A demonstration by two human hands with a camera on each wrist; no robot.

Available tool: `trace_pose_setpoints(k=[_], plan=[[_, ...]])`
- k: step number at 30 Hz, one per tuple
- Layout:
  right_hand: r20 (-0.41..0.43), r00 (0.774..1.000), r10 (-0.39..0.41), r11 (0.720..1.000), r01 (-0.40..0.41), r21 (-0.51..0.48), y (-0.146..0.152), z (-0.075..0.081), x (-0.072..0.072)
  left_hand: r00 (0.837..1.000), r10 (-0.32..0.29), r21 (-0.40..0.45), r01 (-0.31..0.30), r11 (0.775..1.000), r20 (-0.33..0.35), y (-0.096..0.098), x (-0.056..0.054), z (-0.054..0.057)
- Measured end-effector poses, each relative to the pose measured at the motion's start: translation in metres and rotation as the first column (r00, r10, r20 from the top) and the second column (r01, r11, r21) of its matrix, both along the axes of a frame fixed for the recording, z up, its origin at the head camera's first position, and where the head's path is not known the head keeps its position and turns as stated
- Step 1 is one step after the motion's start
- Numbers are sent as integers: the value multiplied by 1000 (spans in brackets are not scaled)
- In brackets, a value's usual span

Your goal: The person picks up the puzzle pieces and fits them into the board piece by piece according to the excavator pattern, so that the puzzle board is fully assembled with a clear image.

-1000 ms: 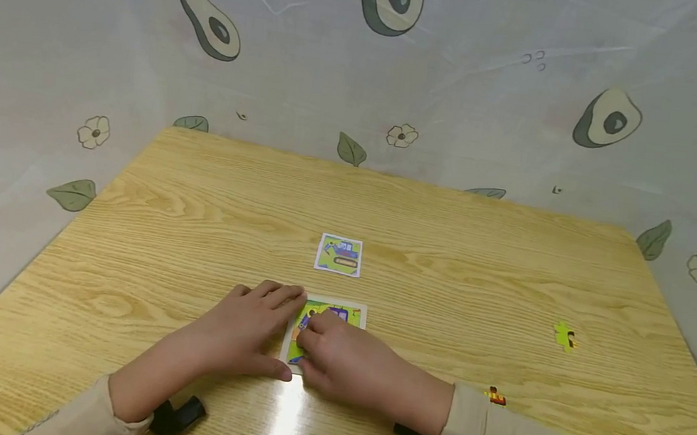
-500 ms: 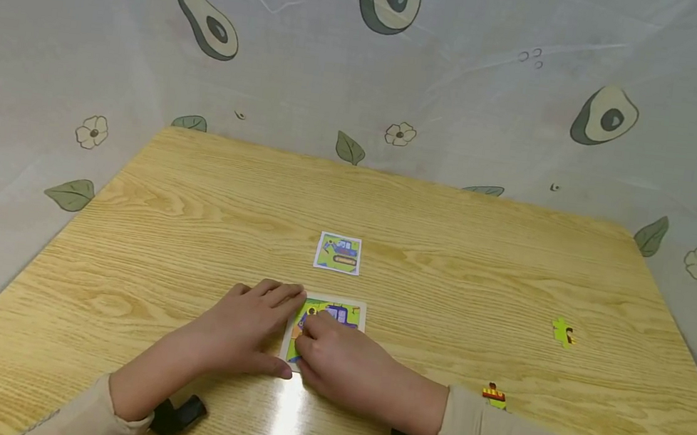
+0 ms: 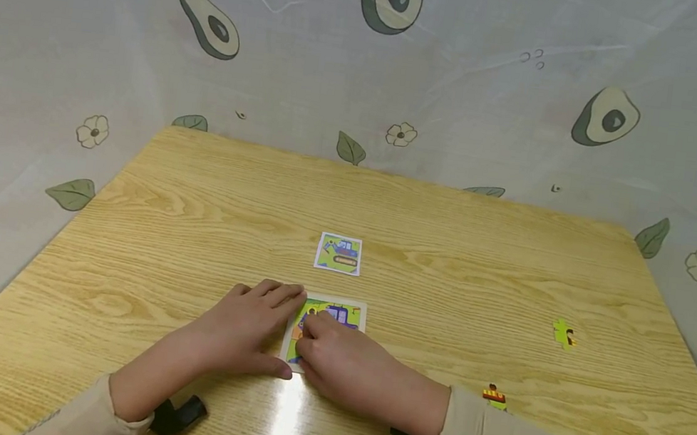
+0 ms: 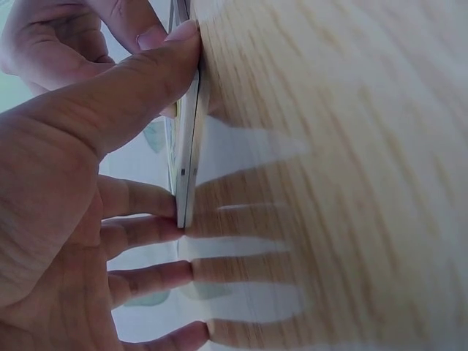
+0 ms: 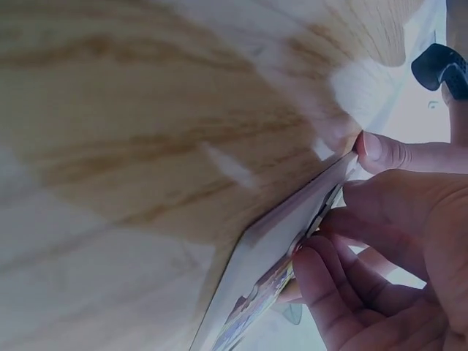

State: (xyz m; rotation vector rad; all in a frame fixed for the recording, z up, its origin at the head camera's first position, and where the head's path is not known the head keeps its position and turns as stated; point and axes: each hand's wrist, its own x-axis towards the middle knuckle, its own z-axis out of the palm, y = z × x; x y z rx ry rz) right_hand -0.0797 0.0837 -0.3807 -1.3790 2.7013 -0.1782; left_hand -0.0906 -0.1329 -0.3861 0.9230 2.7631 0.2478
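Observation:
A small square jigsaw puzzle in a white-rimmed tray (image 3: 363, 314) lies on the table in the head view, its picture a blue excavator on green. My left hand (image 3: 245, 328) rests along the tray's left side, fingers extended. In the left wrist view its thumb (image 4: 172, 55) touches one corner of the tray, while fingertips reach another. My right hand (image 3: 341, 360) is bent over the lower part of the puzzle and covers it. In the right wrist view its curled fingertips (image 5: 307, 256) and thumb pinch at a puzzle piece by the tray's inner edge; the piece is mostly hidden.
Behind the tray lies a picture card (image 3: 338, 254) with the same excavator. A green puzzle piece (image 3: 564, 334) and a red-and-yellow piece (image 3: 494, 396) lie to the right, the latter near my right sleeve. A black device (image 3: 179, 416) sits at my left wrist.
My right hand has shifted very slightly over the puzzle, its fingers staying curled on the same spot. The left hand keeps its place at the tray's edge.

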Motion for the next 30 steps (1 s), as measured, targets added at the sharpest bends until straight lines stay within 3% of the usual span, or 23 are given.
trace_pose_setpoints(k=[13, 22, 27, 30], plan=[[-41, 999, 23, 1000, -23, 18, -2, -1, 1, 1000, 6, -4, -6, 1000, 4, 0, 0, 0], [139, 990, 24, 997, -13, -79, 19, 6, -2, 1000, 3, -3, -3, 1000, 8, 0, 1, -1], [146, 983, -108, 977, 132, -169, 51, 10, -7, 1000, 12, -7, -12, 1000, 22, 1, 1, 0], [153, 958, -244, 946, 270, -179, 77, 13, -13, 1000, 14, -7, -14, 1000, 26, 1, 0, 0]])
